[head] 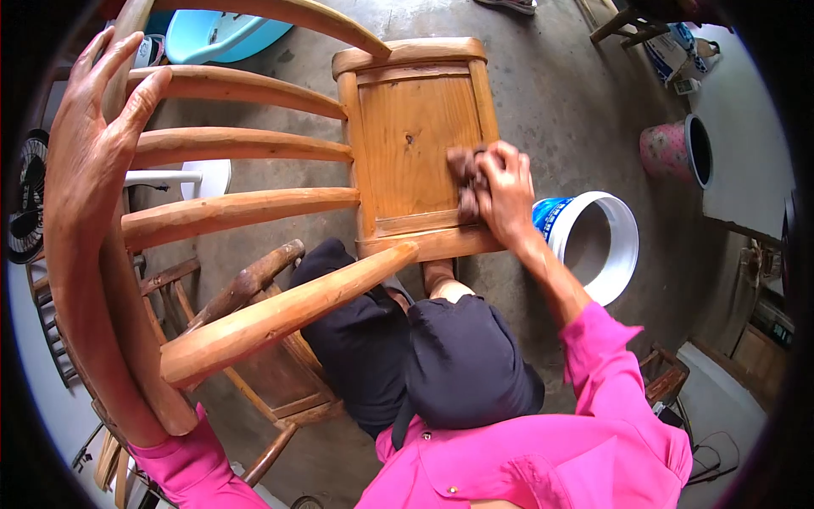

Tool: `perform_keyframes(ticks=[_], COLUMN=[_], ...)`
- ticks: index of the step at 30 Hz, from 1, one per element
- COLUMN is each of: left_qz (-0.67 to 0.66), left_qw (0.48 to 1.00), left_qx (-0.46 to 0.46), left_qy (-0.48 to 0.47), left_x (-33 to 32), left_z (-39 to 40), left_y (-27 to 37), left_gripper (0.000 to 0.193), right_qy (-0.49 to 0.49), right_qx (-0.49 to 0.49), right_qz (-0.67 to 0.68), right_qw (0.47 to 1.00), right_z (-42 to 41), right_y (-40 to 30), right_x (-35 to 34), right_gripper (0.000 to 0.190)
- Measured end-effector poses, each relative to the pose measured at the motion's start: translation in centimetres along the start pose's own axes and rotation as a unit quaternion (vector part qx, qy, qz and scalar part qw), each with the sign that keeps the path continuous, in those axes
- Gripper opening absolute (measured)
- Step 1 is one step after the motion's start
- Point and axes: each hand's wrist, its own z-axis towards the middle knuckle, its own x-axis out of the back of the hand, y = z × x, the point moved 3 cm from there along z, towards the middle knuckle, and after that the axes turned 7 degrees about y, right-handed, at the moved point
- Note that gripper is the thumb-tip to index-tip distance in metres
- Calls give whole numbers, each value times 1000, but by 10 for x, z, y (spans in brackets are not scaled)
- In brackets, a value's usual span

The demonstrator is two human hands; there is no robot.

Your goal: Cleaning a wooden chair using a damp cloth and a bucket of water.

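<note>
A wooden chair [413, 146] stands before me, its framed seat panel facing up and its slatted back to the left. My right hand [509, 191] clutches a bunched brown cloth [469, 184] against the near right part of the seat. Part of the cloth is hidden under the fingers. My left hand [95, 121] is around the far end of the chair's top rail [113, 95], thumb and fingers on either side of it. The left forearm lies along that rail. A dark knot shows in the seat panel.
A white bucket [626, 248] with greyish liquid stands right of the chair. Beyond are a pink bin [664, 149] and a light-blue basin [273, 35]. Another wooden chair [273, 375] is beside my legs at lower left. A black fan [28, 191] stands far left.
</note>
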Motion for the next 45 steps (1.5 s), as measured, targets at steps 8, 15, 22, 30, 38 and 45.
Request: perform_keyframes(ticks=[8, 15, 22, 30, 38, 45], left_qz=[-3, -75, -69, -61, -75, -88], left_qw=[999, 996, 995, 994, 995, 993], left_qx=[-36, 36, 63, 81, 61, 75], left_qy=[7, -38, -38, -51, 7, 8], left_x=[18, 23, 27, 36, 30, 27], left_z=[3, 2, 6, 6, 5, 7], left_y=[3, 16, 31, 32, 29, 21], left_gripper=[51, 44, 44, 42, 42, 45], right_qy=[-40, 97, 191, -29, 64, -22], right_qx=[52, 103, 32, 101, -68, -44], right_qz=[-50, -152, 46, -84, 33, 20], right_qw=[997, 978, 980, 991, 995, 999], right_z=[9, 129, 223, 219, 134, -16], right_y=[-15, 4, -22, -19, 40, -2], right_x=[-11, -66, -65, -105, -53, 7], right_gripper=[27, 17, 31, 25, 26, 37])
